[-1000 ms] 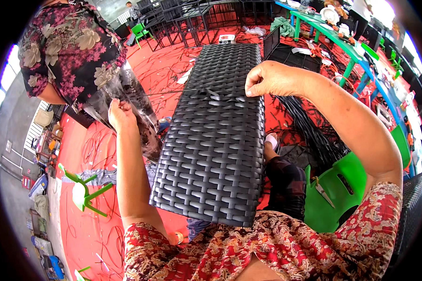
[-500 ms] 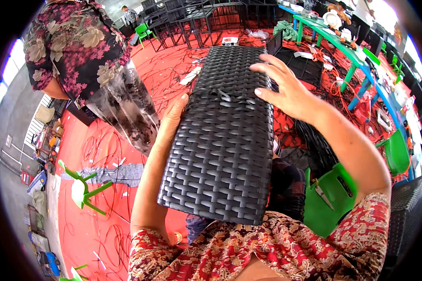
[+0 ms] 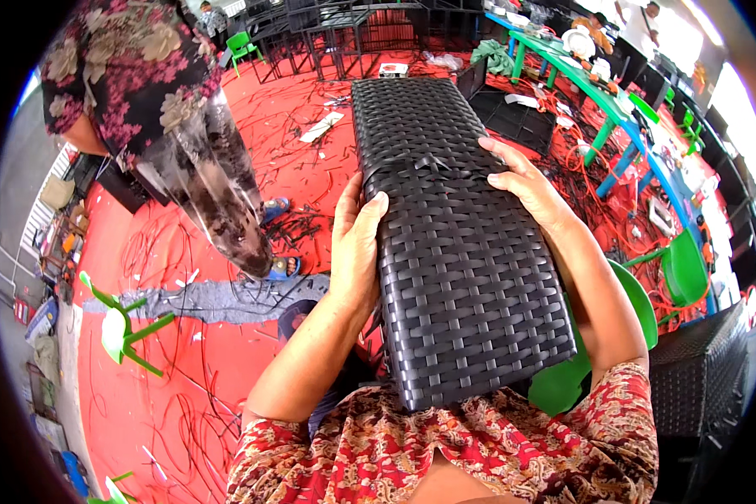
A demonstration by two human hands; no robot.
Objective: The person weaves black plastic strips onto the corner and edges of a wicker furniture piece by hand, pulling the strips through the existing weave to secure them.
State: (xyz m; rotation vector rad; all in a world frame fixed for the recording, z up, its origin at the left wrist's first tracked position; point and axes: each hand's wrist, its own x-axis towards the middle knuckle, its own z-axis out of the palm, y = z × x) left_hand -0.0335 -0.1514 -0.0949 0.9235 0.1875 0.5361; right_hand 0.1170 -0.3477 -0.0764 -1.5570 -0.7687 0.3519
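A long black woven wicker furniture piece (image 3: 470,277) stretches away from my chest, its near end close to my shirt. My left hand (image 3: 357,244) grips its left edge, thumb on the upper face and the other fingers partly hidden at the side. On the right edge, my right hand (image 3: 531,186) holds on with thumb and a finger showing at the rim; the rest is hidden by the piece. A short loose strip end (image 3: 429,162) sticks up from the weave between my hands.
At the left a person in a flowered top (image 3: 143,76) stands on the red floor covering (image 3: 227,370), strewn with black strips. Small green chairs (image 3: 124,329) (image 3: 685,269) stand on both sides. A long green table (image 3: 575,76) holds items at the right. Another black woven piece (image 3: 701,361) is at the lower right.
The wicker piece has turned, its near end swinging right and its far end left. My right hand, spread over the right side before, now grips the edge. My left hand has moved right.
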